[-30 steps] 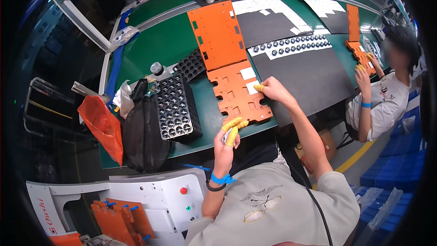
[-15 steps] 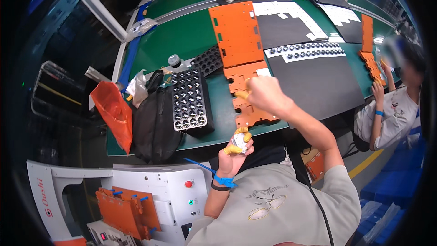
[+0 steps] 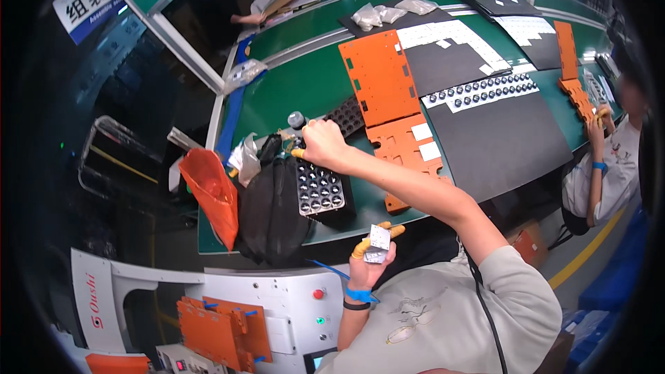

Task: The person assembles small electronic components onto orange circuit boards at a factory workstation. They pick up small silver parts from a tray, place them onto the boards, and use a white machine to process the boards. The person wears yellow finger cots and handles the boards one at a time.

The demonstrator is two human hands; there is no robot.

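My left hand (image 3: 372,266), with yellow finger covers, is closed around a few small white square plates (image 3: 379,237) just off the table's front edge. My right hand (image 3: 323,144) is over the far end of a black tray (image 3: 348,206) filled with rows of round dark parts (image 3: 321,192). Its fingers are curled down; whatever they grip is hidden. To the right of the tray lies an orange hinged fixture (image 3: 381,79), opened flat, its cut-out near half (image 3: 398,159) partly under my right forearm. Two white squares (image 3: 429,151) lie on that near half.
A dark mat (image 3: 499,131) carries rows of round parts (image 3: 485,90). A black bag (image 3: 273,201) and an orange bag (image 3: 211,190) hang at the left edge. A white machine (image 3: 277,305) stands near left. A co-worker (image 3: 606,166) handles another orange fixture at right.
My right hand has moved left from the orange fixture to the tray. The fixture's near half is less covered, showing two white squares. The plates in my left hand look more fanned out.
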